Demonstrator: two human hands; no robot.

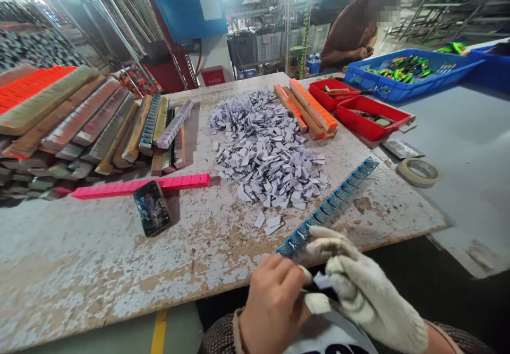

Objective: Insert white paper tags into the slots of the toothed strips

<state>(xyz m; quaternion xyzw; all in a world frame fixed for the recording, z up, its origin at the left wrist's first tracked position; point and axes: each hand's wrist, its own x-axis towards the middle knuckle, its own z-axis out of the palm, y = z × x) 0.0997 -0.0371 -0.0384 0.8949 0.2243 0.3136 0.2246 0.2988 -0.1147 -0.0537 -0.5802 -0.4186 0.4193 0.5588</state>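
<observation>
My left hand [274, 301] is bare on its back, with white coverings at the fingertips. Its fingers are curled closed near the table's front edge, and whatever they hold is hidden. My right hand [362, 285] wears a white knitted glove. Between its bent fingers and my left fingertips shows a small white piece [322, 281], pinched by the gloved hand. Just beyond both hands a slotted, glittery blue bar [334, 201] slants across the table, small light pieces standing in its nearer slots. A few loose white pieces [272, 224] lie beside it.
A large heap of white pieces [274, 163] covers the table's middle. Leftward are a pink bar [185, 182], a phone [151, 208] and stacked bars [79, 115]. Orange bars [313, 104], red trays [372, 131], tape [418, 172] and a blue crate [414, 91] stand right. Another person [350, 25] is behind.
</observation>
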